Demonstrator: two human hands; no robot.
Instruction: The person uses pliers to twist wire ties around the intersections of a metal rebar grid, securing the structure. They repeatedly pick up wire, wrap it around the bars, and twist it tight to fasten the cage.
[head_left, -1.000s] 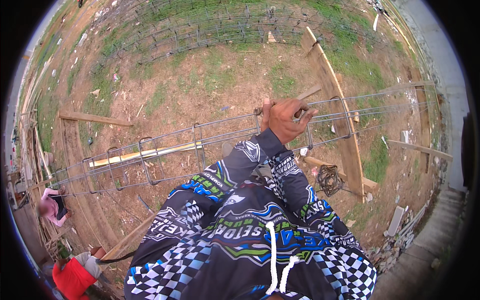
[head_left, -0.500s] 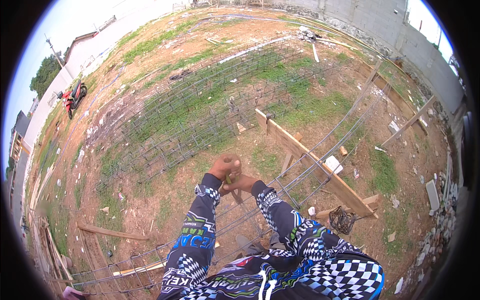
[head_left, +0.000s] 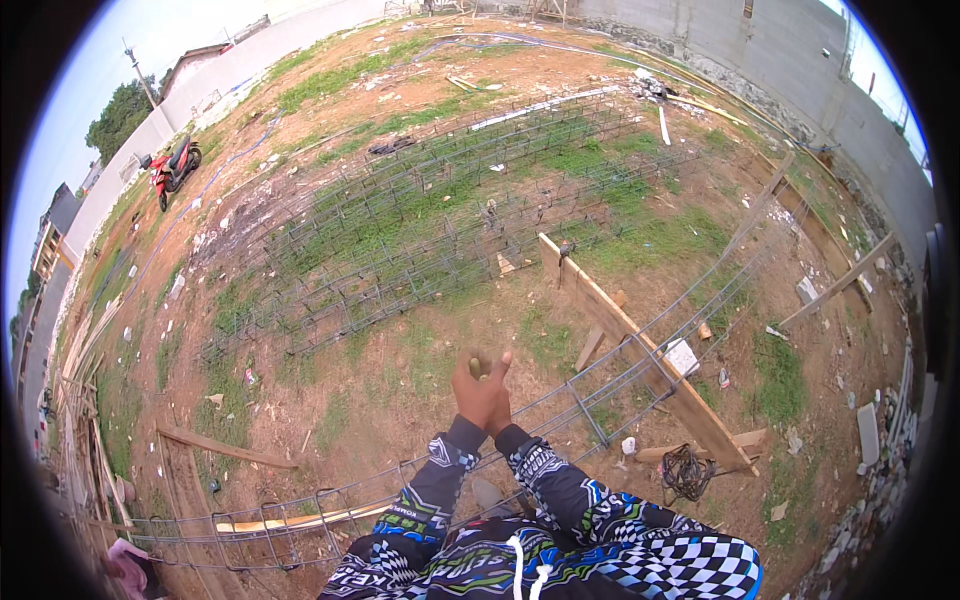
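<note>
Both hands' grip (head_left: 482,397) has the rebar cage (head_left: 587,412) crossing beneath the forearms (head_left: 432,492).

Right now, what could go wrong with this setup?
1. Sleeves reach across the cage; cloth might snag on its bars.
2. The cage crosses the plank; a bump could shift it.
3. Tangled wire lies by the plank's near end and could trip someone.

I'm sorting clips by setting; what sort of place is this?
Probably an outdoor construction site: a steel rebar cage crosses a wooden board set on edge, and more rebar cages lie beyond it.
</note>
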